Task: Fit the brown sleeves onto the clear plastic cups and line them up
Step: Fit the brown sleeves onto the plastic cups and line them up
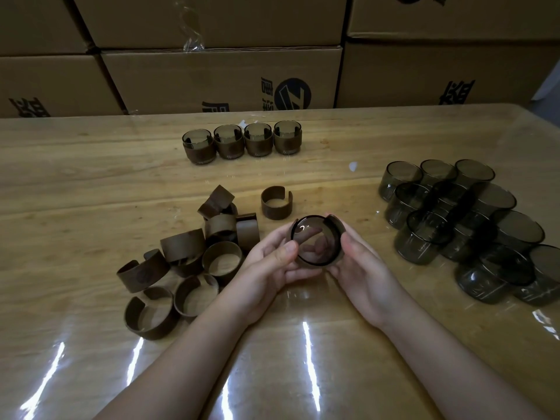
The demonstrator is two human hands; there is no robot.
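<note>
My left hand and my right hand both grip one clear smoky cup above the table's middle, its open mouth tilted toward me. A brown sleeve wraps part of that cup on its far right side. A pile of loose brown sleeves lies to the left. One single sleeve stands just beyond the hands. Bare clear cups cluster at the right. Several sleeved cups stand in a row at the back.
The wooden table has a glossy cover with bright reflections near me. Stacked cardboard boxes form a wall right behind the table's far edge. A small white scrap lies between the row and the bare cups.
</note>
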